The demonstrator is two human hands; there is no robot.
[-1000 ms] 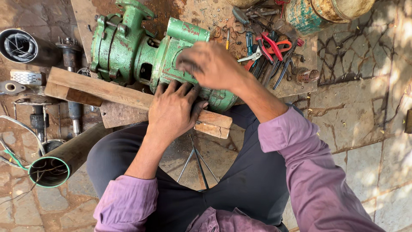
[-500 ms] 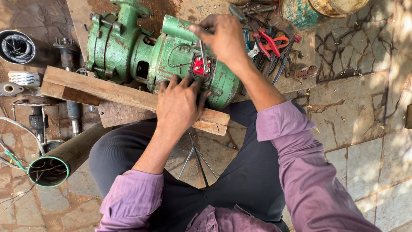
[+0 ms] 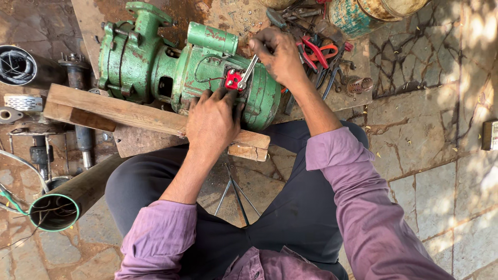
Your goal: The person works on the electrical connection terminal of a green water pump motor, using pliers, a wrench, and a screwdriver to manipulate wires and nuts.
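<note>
A green pump motor (image 3: 207, 72) lies on its side across wooden planks (image 3: 129, 114) in front of me. On its casing sits a small red terminal block (image 3: 232, 79). My left hand (image 3: 211, 122) rests flat against the motor's side just below that block, fingers spread. Above it, my right hand (image 3: 277, 54) grips a small metal spanner (image 3: 247, 71) whose end is on the red block. Purple sleeves cover both forearms.
Pliers and other red-handled tools (image 3: 316, 52) lie heaped behind the motor. A rusty drum (image 3: 358, 13) stands at the back right. A wide pipe (image 3: 67, 199) with wires inside lies at the left, near shafts and metal parts (image 3: 31, 103). Stone paving (image 3: 441, 145) spreads to the right.
My right hand lifted off the motor top, exposing the red terminal block, and now holds a spanner on it. My left hand stayed pressed on the motor's side.
</note>
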